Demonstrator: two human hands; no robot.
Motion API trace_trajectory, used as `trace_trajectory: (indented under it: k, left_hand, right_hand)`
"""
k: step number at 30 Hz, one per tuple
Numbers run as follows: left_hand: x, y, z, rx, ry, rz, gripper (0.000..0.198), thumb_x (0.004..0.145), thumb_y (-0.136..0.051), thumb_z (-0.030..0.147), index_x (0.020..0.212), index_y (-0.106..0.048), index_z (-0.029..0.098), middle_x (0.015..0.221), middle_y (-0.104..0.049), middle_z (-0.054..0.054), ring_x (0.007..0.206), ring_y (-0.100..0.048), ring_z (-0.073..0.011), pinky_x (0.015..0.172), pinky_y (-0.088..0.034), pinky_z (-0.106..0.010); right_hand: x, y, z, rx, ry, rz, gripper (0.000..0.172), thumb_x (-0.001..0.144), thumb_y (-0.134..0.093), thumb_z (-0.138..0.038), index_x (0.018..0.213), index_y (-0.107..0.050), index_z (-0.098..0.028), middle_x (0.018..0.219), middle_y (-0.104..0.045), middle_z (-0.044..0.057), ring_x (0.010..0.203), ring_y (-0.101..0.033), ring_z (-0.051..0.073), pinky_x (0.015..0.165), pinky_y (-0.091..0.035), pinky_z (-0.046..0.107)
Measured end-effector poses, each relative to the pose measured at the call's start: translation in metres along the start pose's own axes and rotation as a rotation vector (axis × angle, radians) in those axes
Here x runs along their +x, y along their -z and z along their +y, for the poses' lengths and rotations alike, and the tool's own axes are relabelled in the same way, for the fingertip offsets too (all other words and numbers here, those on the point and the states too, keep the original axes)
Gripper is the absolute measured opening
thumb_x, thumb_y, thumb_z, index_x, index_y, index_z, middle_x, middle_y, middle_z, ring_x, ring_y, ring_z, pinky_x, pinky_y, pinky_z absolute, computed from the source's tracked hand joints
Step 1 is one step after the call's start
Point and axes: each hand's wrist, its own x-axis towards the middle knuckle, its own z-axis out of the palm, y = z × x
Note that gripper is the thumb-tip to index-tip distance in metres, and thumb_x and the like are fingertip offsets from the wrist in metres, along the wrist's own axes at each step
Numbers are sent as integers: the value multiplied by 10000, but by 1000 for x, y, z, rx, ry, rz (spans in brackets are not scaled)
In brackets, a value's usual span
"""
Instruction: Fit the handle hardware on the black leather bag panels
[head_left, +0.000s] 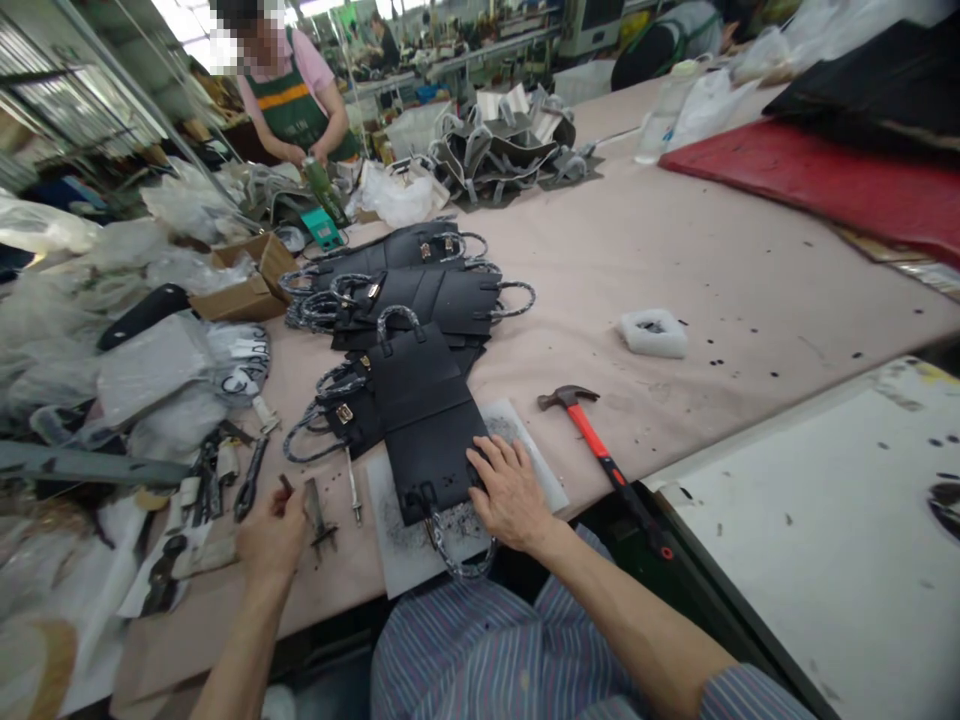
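A black bag panel [431,415] with a braided handle at each end lies over a white board [540,455] at the table's front edge. My right hand [514,490] rests on the panel's lower right edge, fingers stretched out and lying flat. Left of the board, my left hand [271,535] is closed with its fingers curled. A small dark thing seems to show at its fingertips, too unclear to name. Beside that hand lie a metal tool with prongs [321,515] and a thin metal rod [354,490]. A claw hammer [600,455] with a red and black handle lies right of the board.
More black bag panels [420,295] with handles are piled beyond the board. A white foam block [652,333] with a hollow holds small dark bits. Plastic-wrapped items [157,365] and tools crowd the left. A person in a green apron [296,105] stands across the table.
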Motion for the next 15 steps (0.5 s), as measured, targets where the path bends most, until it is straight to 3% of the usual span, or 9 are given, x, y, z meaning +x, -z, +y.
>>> trace_trajectory:
  k: [3,5,8,11,13,15]
  left_hand:
    - [-3,1,-31,262,11,-55,371,818,-577,448,1016,-697,159,970,-753,-161,946,-703,-382,822,-563,-495]
    - [-13,-6,-31,282,-101,-24,398,871,-521,435,1089,-683,143,1123,-729,-195,1060,-683,-382,888,-549,-491]
    - [-35,-22,-5,184,-275,29,351,915,-475,366,1115,-675,159,1221,-705,-184,1153,-658,-348,975,-520,-468]
    - [-51,-41,31,16,-387,9,274,912,-490,307,1072,-685,198,1207,-723,-143,1126,-676,-315,974,-522,-439]
    - [-53,-53,54,-85,-391,-8,236,905,-526,309,1046,-689,213,1157,-742,-125,1083,-698,-299,942,-534,-420]
    - [-47,-63,73,-168,-304,-27,225,892,-570,331,1036,-690,206,1091,-763,-129,1025,-723,-295,893,-551,-410]
  right_hand:
    - [-2,0,1,37,5,39,564,882,-584,-283,1432,-527,-169,1557,-453,137,1461,-339,334,1234,-179,557]
    - [-3,0,2,57,-3,83,575,838,-617,-301,1386,-546,-142,1510,-483,169,1429,-372,343,1227,-201,565]
    - [-5,2,0,62,-33,125,565,754,-642,-292,1297,-584,-147,1429,-531,174,1369,-422,361,1213,-211,594]
    - [-11,4,-7,43,-46,93,522,711,-573,-175,1232,-608,-177,1376,-569,140,1321,-470,336,1211,-223,584]
    - [-21,3,-11,9,-48,69,525,694,-530,-115,1206,-621,-184,1343,-594,129,1276,-505,322,1186,-289,552]
    - [-36,-1,-11,-38,-49,65,542,688,-513,-92,1207,-635,-189,1331,-609,127,1239,-529,328,1133,-371,523]
